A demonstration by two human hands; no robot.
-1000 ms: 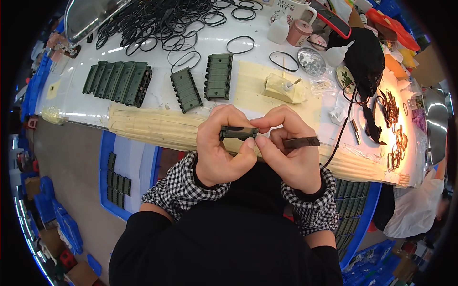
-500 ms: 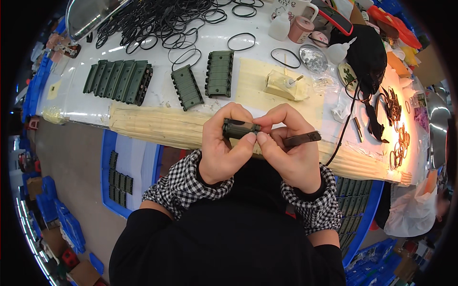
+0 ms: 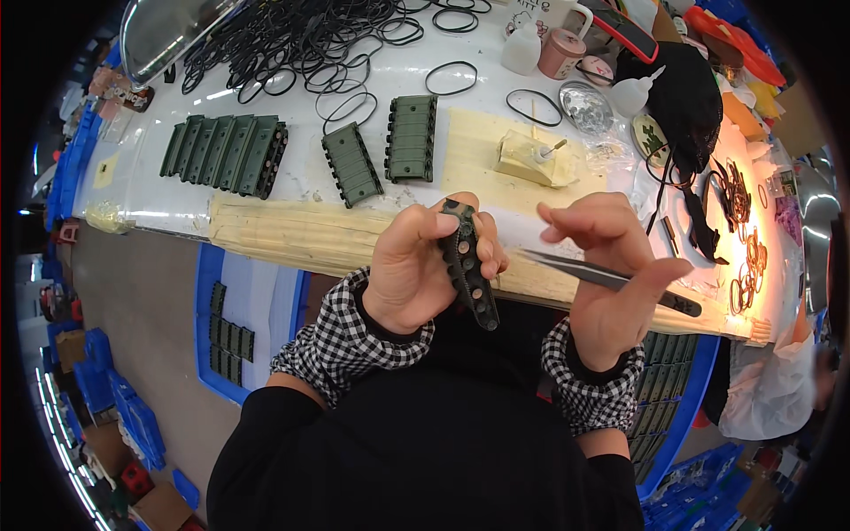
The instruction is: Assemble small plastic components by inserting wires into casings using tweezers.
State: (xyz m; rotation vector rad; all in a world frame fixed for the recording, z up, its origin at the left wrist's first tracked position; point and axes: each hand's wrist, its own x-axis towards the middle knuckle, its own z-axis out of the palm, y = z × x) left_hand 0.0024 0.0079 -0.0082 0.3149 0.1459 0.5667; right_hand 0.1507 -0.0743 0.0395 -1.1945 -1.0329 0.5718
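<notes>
My left hand is closed around a dark green plastic part, long and narrow, which looks like a toy tank's running gear. Its side with a row of small wheels faces up, and a black band seems to run along its edge. To the right of it, my right hand holds black tweezers between thumb and palm, index finger raised. The tweezers' tips point left at the part, apart from it. Beyond the hands lie matching green pieces: a single one, another and a row of several.
A heap of black rubber bands covers the far left of the table. A tape-covered block with a pin, a white squeeze bottle and a black cloth stand to the right. Blue trays with green parts are below the edge.
My hands have parted, the right one moving right. The green part has turned so its wheeled side shows, and the tweezers have swung to point left.
</notes>
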